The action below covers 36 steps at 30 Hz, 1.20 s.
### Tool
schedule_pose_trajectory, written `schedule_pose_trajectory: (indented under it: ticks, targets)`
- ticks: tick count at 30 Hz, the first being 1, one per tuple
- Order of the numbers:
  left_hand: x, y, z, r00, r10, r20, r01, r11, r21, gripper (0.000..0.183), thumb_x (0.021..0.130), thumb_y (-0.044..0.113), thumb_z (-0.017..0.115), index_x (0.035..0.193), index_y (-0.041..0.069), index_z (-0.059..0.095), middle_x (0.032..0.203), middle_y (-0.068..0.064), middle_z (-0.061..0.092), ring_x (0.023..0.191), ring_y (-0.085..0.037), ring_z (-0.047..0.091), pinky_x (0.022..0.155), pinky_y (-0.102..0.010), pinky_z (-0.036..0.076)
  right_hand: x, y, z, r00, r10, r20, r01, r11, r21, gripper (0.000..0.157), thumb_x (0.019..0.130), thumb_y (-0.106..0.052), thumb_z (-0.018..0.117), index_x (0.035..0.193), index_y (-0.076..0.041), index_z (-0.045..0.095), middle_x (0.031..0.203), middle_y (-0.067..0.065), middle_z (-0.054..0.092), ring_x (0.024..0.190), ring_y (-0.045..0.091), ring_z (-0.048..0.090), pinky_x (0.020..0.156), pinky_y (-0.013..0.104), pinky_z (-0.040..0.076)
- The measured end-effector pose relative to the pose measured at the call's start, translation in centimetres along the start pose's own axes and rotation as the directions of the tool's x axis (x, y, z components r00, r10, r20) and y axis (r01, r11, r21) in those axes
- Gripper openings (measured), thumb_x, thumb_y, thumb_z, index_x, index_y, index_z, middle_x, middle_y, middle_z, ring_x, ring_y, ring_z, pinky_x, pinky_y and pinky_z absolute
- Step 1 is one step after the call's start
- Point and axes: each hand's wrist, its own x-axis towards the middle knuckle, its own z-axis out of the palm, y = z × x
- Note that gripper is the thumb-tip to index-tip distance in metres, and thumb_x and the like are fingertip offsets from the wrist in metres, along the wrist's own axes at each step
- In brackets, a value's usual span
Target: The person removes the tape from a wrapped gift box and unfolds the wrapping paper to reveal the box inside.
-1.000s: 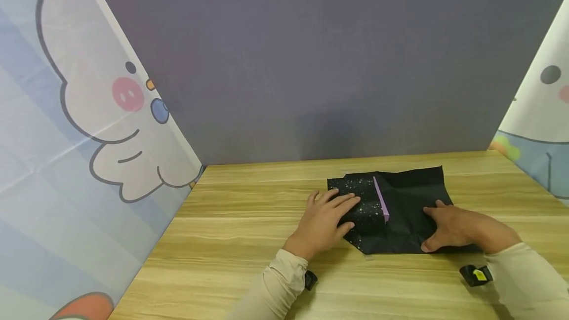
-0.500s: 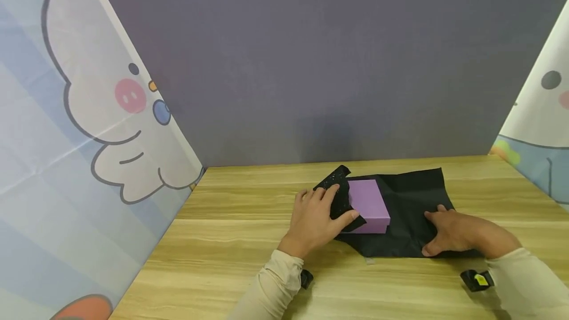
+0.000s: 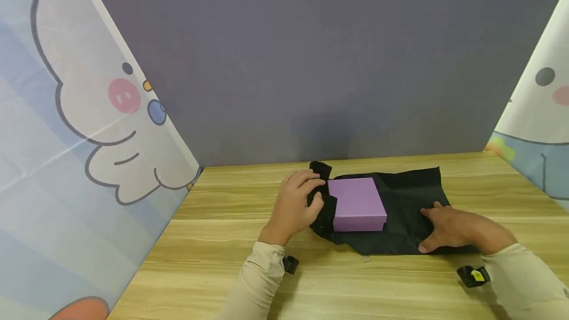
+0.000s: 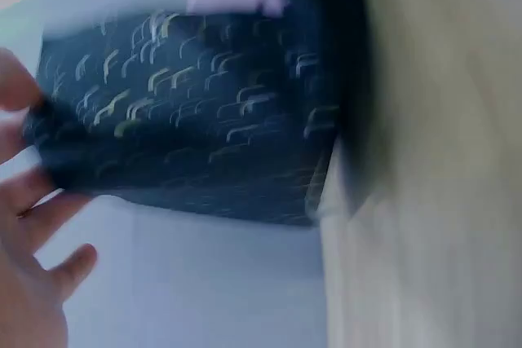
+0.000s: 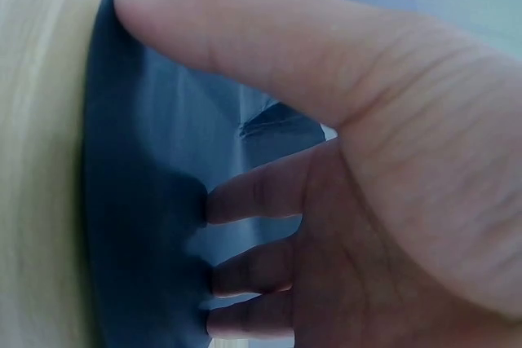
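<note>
A purple box (image 3: 357,199) sits on a sheet of black wrapping paper (image 3: 402,211), its top and front side exposed. The paper's other face is speckled, as the lifted flap (image 4: 179,95) shows, blurred, in the left wrist view. At the box's left, my left hand (image 3: 293,206) pinches the edge of this flap, which stands folded back from the box. To the right, my right hand (image 3: 453,228) rests with spread thumb and fingertips on the flat part of the paper. In the right wrist view its thumb (image 5: 236,30) lies along the paper near the table.
The wooden table (image 3: 213,241) extends around the paper, with a grey panel (image 3: 329,63) behind it. Cartoon-printed cloths hang at the left (image 3: 89,88) and right (image 3: 538,102). A black wrist device (image 3: 473,276) shows by the right sleeve.
My left hand has drawn the speckled flap off the box and leftward, uncovering the purple top. The right hand has stayed in place on the paper.
</note>
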Motion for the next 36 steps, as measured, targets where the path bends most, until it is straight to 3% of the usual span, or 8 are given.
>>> schedule_pose_trajectory:
  ticks: [5,8,11,16,20,28,33,36]
  targets:
    - [0.1,-1.1,-2.0,0.98,-0.195,0.046,0.195,0.981,0.007,0.032,0.104,0.035,0.054,0.109,0.013,0.077,0.105,-0.001,0.073,0.102,-0.02,0.066,0.099,-0.044,0.045,-0.1,0.1,0.0,1.0,-0.005,0.0,0.005,1.0,0.007,0.108,0.074,-0.053,0.085,0.138,0.023,0.04,0.139,0.056,0.018,0.129,0.07,0.02,0.098,0.074,0.029]
    - [0.2,-1.4,-3.0,0.936,-0.333,0.109,0.328,0.942,0.065,0.032,0.104,0.037,0.055,0.112,0.014,0.075,0.103,0.0,0.072,0.094,-0.019,0.067,0.087,-0.041,0.051,-0.1,0.2,0.0,1.0,-0.007,-0.005,0.007,1.0,0.008,0.108,0.074,-0.053,0.085,0.138,0.023,0.04,0.139,0.056,0.018,0.129,0.07,0.02,0.098,0.074,0.029]
    - [0.2,-1.7,-4.1,0.838,-0.489,0.241,0.484,0.871,0.087,0.037,0.102,0.044,0.055,0.12,0.017,0.072,0.109,0.0,0.07,0.095,-0.02,0.066,0.08,-0.041,0.052,-0.2,0.2,-0.2,1.0,-0.006,-0.011,0.006,1.0,0.004,0.109,0.074,-0.053,0.085,0.138,0.023,0.04,0.139,0.056,0.018,0.129,0.07,0.021,0.098,0.073,0.029]
    - [-0.3,-2.7,-5.6,0.619,-0.636,0.461,0.687,0.723,0.075,0.046,0.105,0.048,0.044,0.137,0.021,0.063,0.133,0.0,0.062,0.12,-0.026,0.059,0.095,-0.049,0.047,-0.1,0.2,-0.1,1.0,-0.009,-0.02,0.009,1.0,-0.001,0.11,0.073,-0.055,0.085,0.138,0.022,0.04,0.139,0.056,0.018,0.128,0.07,0.022,0.097,0.074,0.03]
    - [-0.9,-3.3,-5.9,0.515,-0.631,0.58,0.731,0.677,0.087,0.045,0.105,0.038,0.042,0.144,0.019,0.057,0.143,-0.003,0.055,0.131,-0.03,0.051,0.103,-0.052,0.041,0.0,0.2,0.0,1.0,-0.015,-0.021,0.015,1.0,-0.002,0.111,0.073,-0.055,0.084,0.138,0.022,0.04,0.139,0.056,0.018,0.128,0.07,0.022,0.097,0.074,0.03]
    - [-1.4,-2.6,-4.4,0.431,-0.529,0.731,0.559,0.793,0.244,0.077,0.084,0.049,0.078,0.149,0.018,0.051,0.147,-0.013,0.051,0.132,-0.034,0.049,0.101,-0.054,0.043,-0.2,0.4,0.0,0.998,-0.041,-0.045,0.041,0.999,-0.011,0.11,0.072,-0.055,0.085,0.137,0.023,0.041,0.138,0.055,0.022,0.128,0.07,0.021,0.097,0.073,0.03]
    - [-1.8,-1.8,-3.6,0.363,-0.58,0.729,0.526,0.774,0.354,0.097,0.071,0.055,0.087,0.153,0.027,0.045,0.158,-0.014,0.034,0.139,-0.041,0.038,0.101,-0.058,0.042,-0.1,0.6,0.0,0.998,-0.045,-0.046,0.044,0.999,-0.012,0.11,0.072,-0.055,0.085,0.137,0.023,0.042,0.139,0.055,0.023,0.128,0.069,0.021,0.097,0.074,0.031]
    - [-2.1,-1.7,-3.1,0.364,-0.592,0.719,0.493,0.778,0.39,0.104,0.067,0.059,0.088,0.155,0.028,0.042,0.159,-0.014,0.03,0.142,-0.041,0.033,0.1,-0.058,0.043,0.0,0.5,0.0,0.998,-0.044,-0.05,0.043,0.999,-0.011,0.11,0.072,-0.056,0.085,0.137,0.022,0.042,0.139,0.054,0.023,0.128,0.069,0.023,0.096,0.073,0.032]
